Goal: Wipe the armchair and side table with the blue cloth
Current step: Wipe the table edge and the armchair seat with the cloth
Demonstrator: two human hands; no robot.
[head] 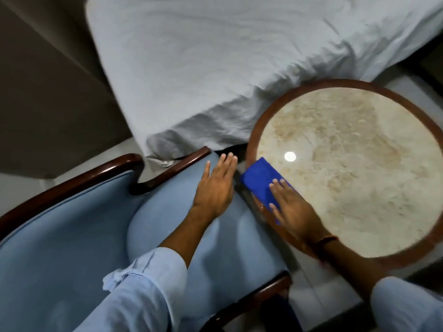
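A folded blue cloth (260, 179) lies on the near-left edge of the round side table (359, 168), which has a beige marble top and a dark wooden rim. My right hand (291, 212) presses flat on the cloth's near end, fingers spread. The armchair (79, 224) with light blue upholstery and a dark wood frame fills the lower left. My left hand (215, 185) rests flat and open on the seat cushion's far right corner, holding nothing.
A bed with a rumpled white sheet (215, 68) stands just beyond the chair and table, touching the table's far-left rim. A dark wall panel (48, 92) is at the left. Pale floor (318, 291) shows between chair and table.
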